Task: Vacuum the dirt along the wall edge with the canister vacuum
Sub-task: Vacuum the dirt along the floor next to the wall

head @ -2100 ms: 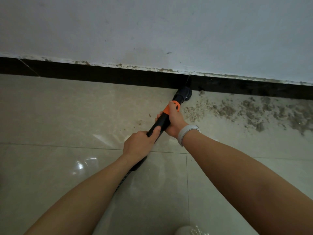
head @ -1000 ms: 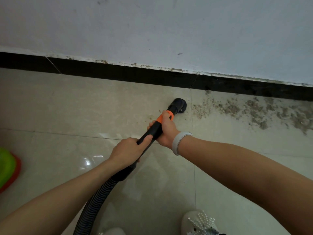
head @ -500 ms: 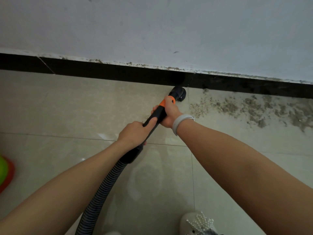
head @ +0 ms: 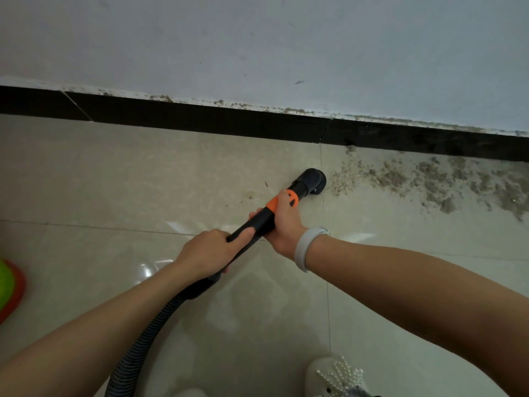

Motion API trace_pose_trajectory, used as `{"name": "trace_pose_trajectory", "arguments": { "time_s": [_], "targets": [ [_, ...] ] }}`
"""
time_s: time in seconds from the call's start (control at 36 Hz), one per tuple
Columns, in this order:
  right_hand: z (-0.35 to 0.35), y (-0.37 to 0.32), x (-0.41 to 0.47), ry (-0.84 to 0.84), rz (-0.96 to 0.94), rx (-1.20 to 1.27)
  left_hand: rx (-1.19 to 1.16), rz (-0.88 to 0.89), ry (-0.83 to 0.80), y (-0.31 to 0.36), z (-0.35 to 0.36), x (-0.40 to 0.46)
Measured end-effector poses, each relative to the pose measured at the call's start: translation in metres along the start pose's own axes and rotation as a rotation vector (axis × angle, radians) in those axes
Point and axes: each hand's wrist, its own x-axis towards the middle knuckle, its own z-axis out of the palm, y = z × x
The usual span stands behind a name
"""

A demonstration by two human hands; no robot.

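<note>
Both hands hold the vacuum's black wand (head: pixel 259 222), which has an orange collar. My left hand (head: pixel 207 253) grips its rear end, where the ribbed grey hose (head: pixel 143 348) joins. My right hand (head: pixel 283 224), with a white wristband, grips it just behind the collar. The round black nozzle (head: pixel 312 181) rests on the beige floor tile, a short way out from the black skirting (head: pixel 200 118). Grey-brown dirt (head: pixel 423 181) is spread along the wall edge, starting just right of the nozzle. The canister is out of view.
The white wall (head: pixel 257 47) has grime along its lower edge. A green and red object (head: pixel 8 287) lies at the left border. A white shoe with beads (head: pixel 335 376) shows at the bottom. A few specks (head: pixel 250 194) lie left of the nozzle.
The nozzle has pulled back from the skirting onto the open tile, as it also did a second ago after an earlier push to the wall. Both hands keep their grip.
</note>
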Motion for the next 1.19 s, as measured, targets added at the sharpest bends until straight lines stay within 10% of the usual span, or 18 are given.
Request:
{"name": "trace_pose_trajectory", "arguments": {
  "time_s": [0.33,1.19],
  "targets": [
    [-0.005,0.038,-0.019,0.078,0.054,-0.065,-0.091,-0.04,-0.11,-0.026,0.008,-0.035],
    [0.092,0.122,-0.051,-0.164,0.164,-0.332,-0.161,-0.345,0.239,-0.111,-0.004,-0.128]
  ]
}}
